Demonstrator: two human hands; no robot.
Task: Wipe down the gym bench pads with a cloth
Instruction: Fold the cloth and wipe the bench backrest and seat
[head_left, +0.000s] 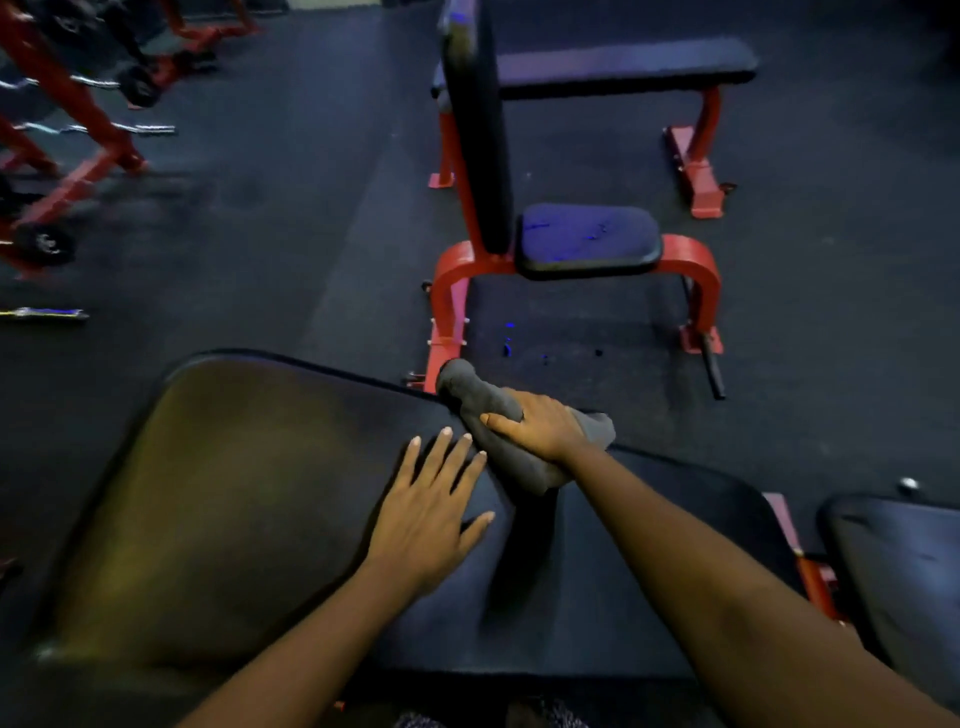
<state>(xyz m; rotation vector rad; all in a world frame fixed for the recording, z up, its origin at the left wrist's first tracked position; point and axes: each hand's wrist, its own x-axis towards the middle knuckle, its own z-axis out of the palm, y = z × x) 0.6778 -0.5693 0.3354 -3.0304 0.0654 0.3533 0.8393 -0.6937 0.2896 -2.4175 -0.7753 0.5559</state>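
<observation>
While left hand (428, 519) rests flat, cloth (498, 431) under right hand (540, 423), on pad (234, 493)

Brightness: dim room, dark floor (311, 208) soaking up most detail.
Colour cast: blue-violet tint on the far seat pad (589, 239) and the flat bench (623, 65) behind it.
Sheen: dull yellowish glow across the near pad (218, 493).
Shadows: a dark one under the right forearm (727, 566).
Blur: weight rack (67, 130) at left smeared; picture soft overall.
Distortion: wide-angle bending toward the edges.
</observation>
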